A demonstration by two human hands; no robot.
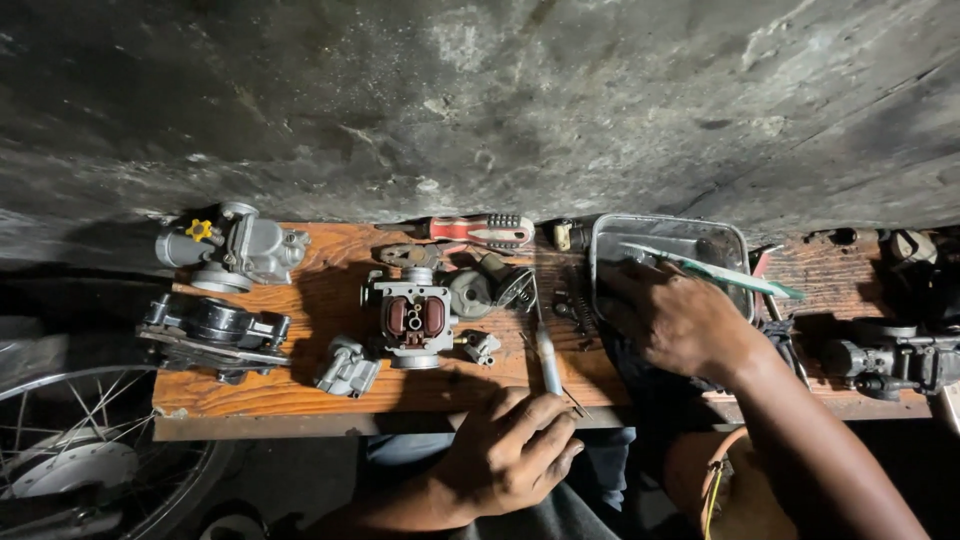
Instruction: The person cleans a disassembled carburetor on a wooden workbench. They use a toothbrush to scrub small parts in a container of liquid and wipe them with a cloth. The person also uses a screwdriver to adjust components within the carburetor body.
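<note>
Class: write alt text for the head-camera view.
A person's right hand reaches into a metal tray on a wooden bench while the left hand holds a slim white-handled tool. Carburetor parts, including an opened carburetor body, and a red-handled screwdriver lie around.

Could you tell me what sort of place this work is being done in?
Probably a small motorcycle repair workshop: carburettor bodies and an opened one lie on a worn wooden bench, a red-handled screwdriver beside them, and a spoked wheel stands below.

I see my left hand (505, 455) and right hand (675, 320) bare, no gloves or rings, forearms uncovered with no sleeves showing, and blue trousers (610, 470) below
</note>
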